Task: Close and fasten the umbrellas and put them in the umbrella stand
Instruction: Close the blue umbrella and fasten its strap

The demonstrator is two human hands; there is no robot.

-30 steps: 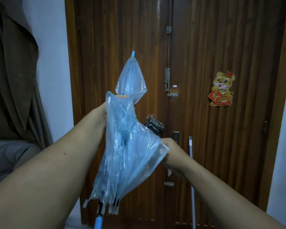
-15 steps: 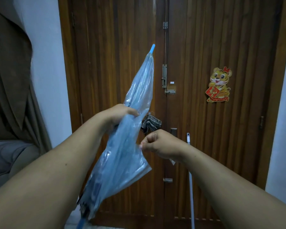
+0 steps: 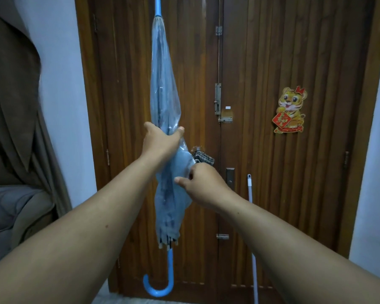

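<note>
Wrapping the loose canopy snugly before fastening would serve best. At left, the left hand (image 3: 160, 139) grips the blue umbrella (image 3: 165, 88) mid-canopy, arm outstretched, holding it upright before the wooden door (image 3: 272, 150), handle down. Just right, the right hand (image 3: 201, 185) pinches the lower folds, fingers curled.

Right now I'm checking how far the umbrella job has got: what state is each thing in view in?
blue umbrella: closed, upright, tip up, canopy loosely gathered
left hand: grips the umbrella mid-canopy
right hand: pinches the canopy lower down
hooked handle: hangs at the bottom
wooden double door: shut
checked cloth: hangs at the door
white pole: upright by the door
</note>
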